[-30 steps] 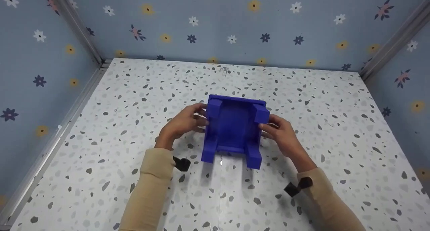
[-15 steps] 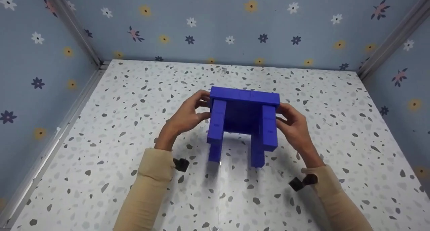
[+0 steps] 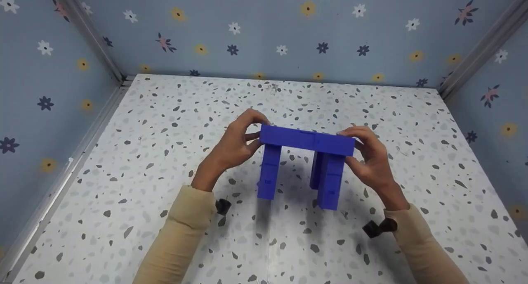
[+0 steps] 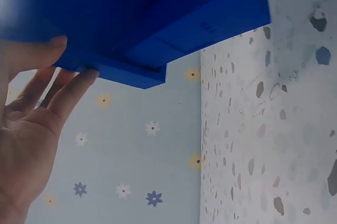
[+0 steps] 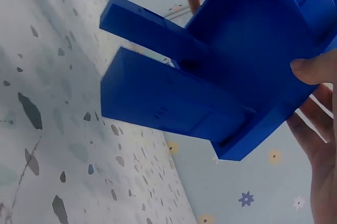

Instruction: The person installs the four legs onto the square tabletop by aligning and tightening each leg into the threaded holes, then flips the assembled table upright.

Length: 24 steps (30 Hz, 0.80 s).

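Note:
A small blue plastic stool is held up between both hands, its edge toward me and its legs pointing down and slightly forward. My left hand grips the left side of the seat, thumb on the underside and fingers along the edge. On the right side, my right hand grips the seat the same way. The right wrist view shows the underside of the stool with the right thumb pressed on it. In the left wrist view a stool leg juts toward the speckled surface. The seat top is hidden.
A white speckled tabletop lies beneath the hands, with the stool's shadow on it. Blue floral panels stand at the back and on both sides, joined by metal corner posts.
The stool has turned in the hands: its underside faced me with legs toward me, and now its edge faces me with legs downward. Both hands have turned with it, the right shifting rightward.

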{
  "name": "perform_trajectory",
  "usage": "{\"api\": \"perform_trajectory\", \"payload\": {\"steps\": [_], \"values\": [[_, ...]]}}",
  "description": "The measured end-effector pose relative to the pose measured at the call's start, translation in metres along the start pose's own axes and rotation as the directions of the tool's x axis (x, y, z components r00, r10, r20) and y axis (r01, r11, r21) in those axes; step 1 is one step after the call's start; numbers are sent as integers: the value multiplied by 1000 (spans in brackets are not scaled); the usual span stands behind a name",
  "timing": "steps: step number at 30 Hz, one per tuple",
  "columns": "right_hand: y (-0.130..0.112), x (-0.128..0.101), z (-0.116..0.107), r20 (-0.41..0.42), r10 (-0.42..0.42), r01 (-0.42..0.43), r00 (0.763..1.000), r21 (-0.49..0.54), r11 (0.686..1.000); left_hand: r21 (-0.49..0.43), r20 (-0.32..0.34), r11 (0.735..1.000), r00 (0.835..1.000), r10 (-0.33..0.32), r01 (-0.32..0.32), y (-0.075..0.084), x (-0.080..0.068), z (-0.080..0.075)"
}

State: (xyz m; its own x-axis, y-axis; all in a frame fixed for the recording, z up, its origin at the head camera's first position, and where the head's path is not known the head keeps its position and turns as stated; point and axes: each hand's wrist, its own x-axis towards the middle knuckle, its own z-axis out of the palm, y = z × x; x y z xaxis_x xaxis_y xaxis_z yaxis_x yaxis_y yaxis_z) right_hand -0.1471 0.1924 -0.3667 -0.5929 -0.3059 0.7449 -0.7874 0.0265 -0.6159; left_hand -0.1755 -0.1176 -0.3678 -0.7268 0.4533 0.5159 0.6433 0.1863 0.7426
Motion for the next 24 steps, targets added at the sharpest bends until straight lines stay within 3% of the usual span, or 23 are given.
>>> {"api": "perform_trajectory", "payload": {"steps": [5, 9, 12, 17, 24], "values": [[-3, -3, 2, 23, -159, 160, 987, -104, 982, 137, 19, 973, 983, 185, -186, 0, -4, 5], [3, -9, -2, 63, -228, 237, 972, -217, 947, 256, 50, 928, 962, 268, -271, 0, -7, 8], [11, -15, -6, 110, -258, 279, 960, -286, 917, 354, 72, 889, 956, 284, -290, 0, -10, 11], [27, -27, -10, 193, -289, 340, 938, -345, 875, 486, 105, 829, 960, 259, -277, -3, -15, 15], [39, -37, -14, 269, -281, 375, 921, -416, 829, 562, 131, 772, 953, 272, -297, -12, -19, 21]]}}
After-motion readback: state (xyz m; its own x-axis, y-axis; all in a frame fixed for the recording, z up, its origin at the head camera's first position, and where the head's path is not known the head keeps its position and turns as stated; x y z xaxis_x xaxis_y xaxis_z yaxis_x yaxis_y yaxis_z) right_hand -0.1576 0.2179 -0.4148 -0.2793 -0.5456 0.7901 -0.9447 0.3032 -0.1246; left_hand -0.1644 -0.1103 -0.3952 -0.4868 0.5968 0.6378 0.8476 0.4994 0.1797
